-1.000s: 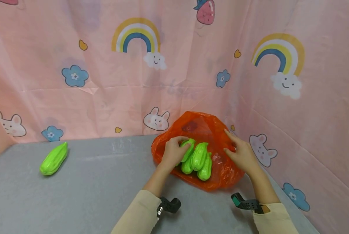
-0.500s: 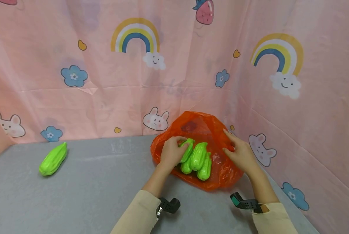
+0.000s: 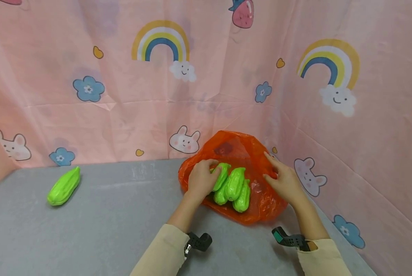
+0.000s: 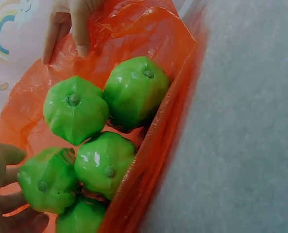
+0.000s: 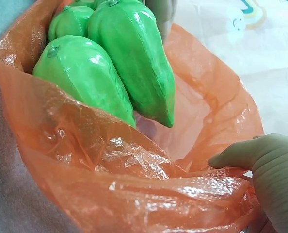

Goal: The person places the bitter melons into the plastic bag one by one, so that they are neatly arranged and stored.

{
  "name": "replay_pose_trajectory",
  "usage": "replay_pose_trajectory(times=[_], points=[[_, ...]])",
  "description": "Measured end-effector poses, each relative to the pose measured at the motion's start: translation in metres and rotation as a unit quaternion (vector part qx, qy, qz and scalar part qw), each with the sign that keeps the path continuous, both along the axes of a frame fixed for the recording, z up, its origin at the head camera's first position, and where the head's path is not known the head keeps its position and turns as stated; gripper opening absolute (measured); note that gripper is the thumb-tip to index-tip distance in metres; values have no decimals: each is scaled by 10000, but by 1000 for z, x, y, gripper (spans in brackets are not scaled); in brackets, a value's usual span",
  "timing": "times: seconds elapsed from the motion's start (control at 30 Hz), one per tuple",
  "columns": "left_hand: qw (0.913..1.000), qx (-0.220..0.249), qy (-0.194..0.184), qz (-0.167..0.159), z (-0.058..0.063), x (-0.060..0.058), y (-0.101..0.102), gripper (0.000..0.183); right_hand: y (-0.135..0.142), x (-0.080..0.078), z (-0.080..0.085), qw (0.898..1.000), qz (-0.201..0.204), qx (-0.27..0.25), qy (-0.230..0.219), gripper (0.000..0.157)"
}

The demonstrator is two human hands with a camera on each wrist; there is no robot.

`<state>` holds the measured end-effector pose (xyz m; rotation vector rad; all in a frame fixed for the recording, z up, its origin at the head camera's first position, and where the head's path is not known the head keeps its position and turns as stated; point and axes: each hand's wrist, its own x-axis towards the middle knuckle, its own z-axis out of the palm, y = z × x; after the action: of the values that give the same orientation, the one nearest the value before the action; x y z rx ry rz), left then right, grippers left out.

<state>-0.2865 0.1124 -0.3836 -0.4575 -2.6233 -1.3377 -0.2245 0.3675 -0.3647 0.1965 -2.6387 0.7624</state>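
Note:
A red-orange plastic bag (image 3: 261, 191) lies open on the grey table, its mouth facing me. Inside are several glossy green, ribbed, papaya-shaped fruits (image 3: 235, 184), piled with their blunt ends toward me. My left hand (image 3: 202, 178) is in the bag's left side, thumb and fingers spread loosely around the leftmost fruit (image 4: 47, 179). My right hand (image 3: 286, 182) holds the bag's right edge, with the thumb (image 5: 236, 154) on the inside and the other fingers partly hidden behind the plastic. One more green fruit (image 3: 64, 186) lies alone on the table at the far left.
The grey table (image 3: 123, 230) ends at a pink patterned cloth (image 3: 206, 96) hanging behind it. Another stretch of cloth runs along the right side, close by my right hand. Black camera mounts (image 3: 200, 242) sit on both wrists.
My left hand has shifted slightly left, its thumb drawing back from the leftmost fruit. My right hand stays at the bag's edge, and the fruits keep their places.

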Motion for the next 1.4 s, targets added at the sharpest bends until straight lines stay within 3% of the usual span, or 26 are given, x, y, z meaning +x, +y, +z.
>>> replay_pose_trajectory(times=[0.2, 0.37, 0.6, 0.8, 1.1, 1.4], points=[[9995, -243, 186, -96, 6, 4, -9, 32, -2, -2, 1, 10000, -4, 94, 35, 70], [9981, -439, 387, -179, 19, 7, -26, 31, -3, -2, 2, 9999, -31, 122, 74, 71], [9984, -172, 529, -51, 34, 7, -57, 27, -2, -2, 1, 9998, 15, 139, 157, 71], [9975, -204, 677, 53, 34, 6, -87, 26, -4, -3, 1, 9999, 25, 137, 70, 70], [9956, -605, 592, 414, 33, 2, -139, 29, -7, -4, 3, 9998, 67, 176, 67, 71], [9945, -487, 718, 593, 34, -11, -182, 29, -7, -6, -1, 9992, 141, 253, 274, 71]])
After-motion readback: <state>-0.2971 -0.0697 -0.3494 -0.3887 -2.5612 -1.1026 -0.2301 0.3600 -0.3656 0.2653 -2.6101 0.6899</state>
